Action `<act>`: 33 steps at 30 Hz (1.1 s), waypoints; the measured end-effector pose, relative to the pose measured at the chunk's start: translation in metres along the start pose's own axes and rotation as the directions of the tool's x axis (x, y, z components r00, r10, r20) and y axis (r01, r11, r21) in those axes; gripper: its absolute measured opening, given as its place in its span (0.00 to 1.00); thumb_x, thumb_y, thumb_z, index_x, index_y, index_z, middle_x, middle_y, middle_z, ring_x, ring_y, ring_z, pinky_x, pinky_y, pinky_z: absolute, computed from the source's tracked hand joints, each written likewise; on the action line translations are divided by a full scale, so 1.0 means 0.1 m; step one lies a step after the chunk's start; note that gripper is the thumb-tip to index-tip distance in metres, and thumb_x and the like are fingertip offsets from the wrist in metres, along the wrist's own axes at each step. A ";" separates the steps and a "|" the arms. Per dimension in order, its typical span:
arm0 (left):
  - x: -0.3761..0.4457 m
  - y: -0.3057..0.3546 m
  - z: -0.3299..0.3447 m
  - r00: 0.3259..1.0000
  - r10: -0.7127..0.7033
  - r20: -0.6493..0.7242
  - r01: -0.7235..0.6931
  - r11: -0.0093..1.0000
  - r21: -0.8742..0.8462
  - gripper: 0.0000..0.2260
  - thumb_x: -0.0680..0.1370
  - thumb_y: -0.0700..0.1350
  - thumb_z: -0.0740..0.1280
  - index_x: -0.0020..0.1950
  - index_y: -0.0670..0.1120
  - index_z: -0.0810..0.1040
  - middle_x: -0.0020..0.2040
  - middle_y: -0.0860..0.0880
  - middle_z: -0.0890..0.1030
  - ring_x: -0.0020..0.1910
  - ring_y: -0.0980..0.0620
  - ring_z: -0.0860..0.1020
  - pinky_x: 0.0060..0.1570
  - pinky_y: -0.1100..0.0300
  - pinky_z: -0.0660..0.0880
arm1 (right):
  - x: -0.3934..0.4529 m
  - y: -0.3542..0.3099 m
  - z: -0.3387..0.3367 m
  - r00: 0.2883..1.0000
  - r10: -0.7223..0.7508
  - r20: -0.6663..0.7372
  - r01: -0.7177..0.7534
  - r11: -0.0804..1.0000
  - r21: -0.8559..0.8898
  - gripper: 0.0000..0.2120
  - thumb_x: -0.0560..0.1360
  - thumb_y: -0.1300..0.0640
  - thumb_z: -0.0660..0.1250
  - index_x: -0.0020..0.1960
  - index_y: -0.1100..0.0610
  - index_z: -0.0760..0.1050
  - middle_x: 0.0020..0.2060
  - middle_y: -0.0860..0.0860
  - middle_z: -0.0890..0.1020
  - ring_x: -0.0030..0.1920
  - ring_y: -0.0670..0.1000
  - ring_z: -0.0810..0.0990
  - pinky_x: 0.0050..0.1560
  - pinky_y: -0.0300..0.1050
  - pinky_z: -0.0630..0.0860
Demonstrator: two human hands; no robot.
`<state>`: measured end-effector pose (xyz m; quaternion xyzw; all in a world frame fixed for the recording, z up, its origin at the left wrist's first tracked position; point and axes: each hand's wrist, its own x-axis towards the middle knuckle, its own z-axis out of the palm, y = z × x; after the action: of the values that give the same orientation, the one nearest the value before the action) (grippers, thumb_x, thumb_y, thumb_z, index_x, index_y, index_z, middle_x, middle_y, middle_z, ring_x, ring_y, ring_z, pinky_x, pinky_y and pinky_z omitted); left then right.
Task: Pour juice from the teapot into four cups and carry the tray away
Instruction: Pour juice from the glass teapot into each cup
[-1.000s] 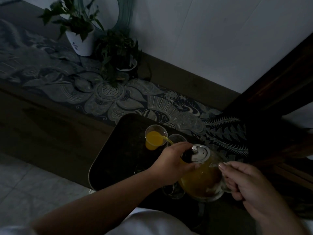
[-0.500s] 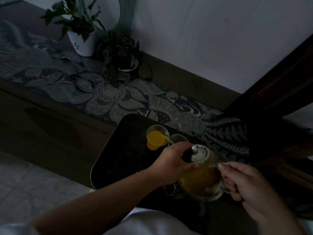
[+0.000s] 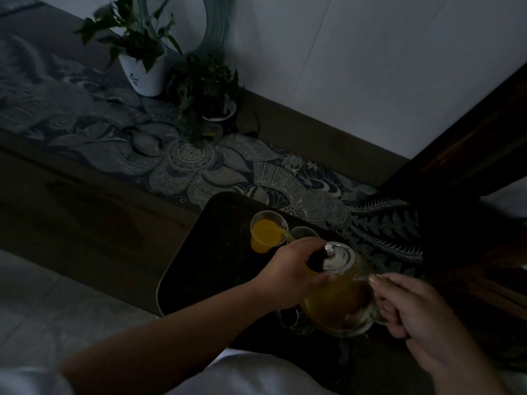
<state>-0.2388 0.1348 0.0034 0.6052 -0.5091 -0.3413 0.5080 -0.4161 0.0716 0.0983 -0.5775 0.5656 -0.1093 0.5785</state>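
A glass teapot (image 3: 339,303) of orange juice is tilted left over a dark tray (image 3: 205,263). My right hand (image 3: 410,309) grips its handle. My left hand (image 3: 293,272) rests on the metal lid (image 3: 336,258), pressing the knob. A thin orange stream runs from the spout into a clear cup (image 3: 266,232) that is mostly full. A second clear cup (image 3: 303,232) stands just right of it and looks empty. Another glass cup (image 3: 291,317) shows below my left wrist, partly hidden.
The tray sits on a long dark wooden table with a patterned blue-grey runner (image 3: 182,158). A white potted plant (image 3: 145,72) and a smaller dark plant (image 3: 208,89) stand at the back by the wall. Dark wooden furniture (image 3: 470,155) rises at the right. Tiled floor lies at the lower left.
The juice level in the far cup has risen a little as the stream keeps flowing. Both hands and the teapot hold nearly the same pose.
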 end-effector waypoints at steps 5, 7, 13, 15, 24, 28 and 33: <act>0.01 0.03 -0.03 1.000 -0.002 0.007 0.002 1.000 0.026 0.25 0.72 0.46 0.75 0.67 0.45 0.74 0.65 0.52 0.76 0.62 0.58 0.74 0.61 0.68 0.71 | -0.01 0.05 0.02 1.000 0.012 -0.016 -0.010 0.996 0.085 0.10 0.76 0.58 0.65 0.38 0.61 0.73 0.24 0.50 0.62 0.23 0.45 0.59 0.25 0.35 0.52; 0.02 0.04 -0.04 1.000 -0.007 0.019 0.006 0.999 0.037 0.25 0.72 0.46 0.75 0.68 0.45 0.74 0.65 0.52 0.76 0.63 0.58 0.74 0.61 0.67 0.71 | -0.02 0.06 0.04 1.000 0.015 -0.026 -0.012 0.993 0.117 0.13 0.76 0.59 0.65 0.34 0.60 0.71 0.21 0.48 0.63 0.20 0.44 0.59 0.24 0.34 0.52; 0.03 0.02 -0.07 0.999 -0.023 0.043 0.017 0.992 0.122 0.28 0.71 0.48 0.76 0.68 0.46 0.73 0.66 0.51 0.76 0.64 0.57 0.73 0.63 0.65 0.71 | -0.04 0.14 0.12 0.998 0.019 -0.054 -0.010 0.985 0.171 0.15 0.77 0.61 0.65 0.32 0.58 0.72 0.19 0.48 0.64 0.18 0.43 0.61 0.22 0.33 0.53; 0.02 0.03 -0.10 0.999 -0.015 0.045 0.008 0.990 0.142 0.27 0.70 0.48 0.77 0.68 0.46 0.74 0.65 0.51 0.76 0.64 0.56 0.74 0.62 0.63 0.72 | -0.04 0.15 0.15 0.998 0.012 -0.059 -0.002 0.984 0.179 0.15 0.77 0.61 0.64 0.32 0.58 0.73 0.19 0.48 0.65 0.18 0.43 0.61 0.23 0.34 0.53; 0.01 0.16 -0.24 0.992 -0.029 0.122 0.005 0.981 0.194 0.28 0.72 0.46 0.75 0.70 0.45 0.72 0.70 0.49 0.72 0.69 0.55 0.70 0.67 0.58 0.69 | -0.03 0.22 0.22 0.999 0.016 -0.051 -0.002 0.961 0.276 0.17 0.77 0.61 0.64 0.30 0.57 0.69 0.21 0.50 0.63 0.19 0.45 0.59 0.23 0.35 0.52; 0.07 0.24 -0.26 0.989 -0.022 0.144 -0.014 0.969 0.246 0.28 0.73 0.46 0.75 0.70 0.44 0.71 0.71 0.48 0.71 0.68 0.54 0.69 0.66 0.68 0.65 | -0.04 0.24 0.22 0.997 -0.017 -0.073 0.039 0.947 0.319 0.18 0.77 0.61 0.63 0.28 0.57 0.67 0.22 0.51 0.62 0.20 0.46 0.58 0.23 0.36 0.53; 0.14 0.41 -0.24 0.982 0.016 0.189 -0.076 0.947 0.312 0.31 0.74 0.48 0.74 0.74 0.45 0.67 0.74 0.48 0.67 0.71 0.52 0.65 0.64 0.69 0.60 | -0.07 0.23 0.13 0.992 -0.047 -0.119 0.086 0.931 0.354 0.18 0.77 0.62 0.62 0.29 0.58 0.64 0.21 0.49 0.61 0.19 0.45 0.58 0.21 0.34 0.54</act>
<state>-0.2239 0.1292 0.0504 0.6327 -0.6163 -0.2974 0.3626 -0.4202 0.0914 0.0800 -0.4742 0.5469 -0.2615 0.6385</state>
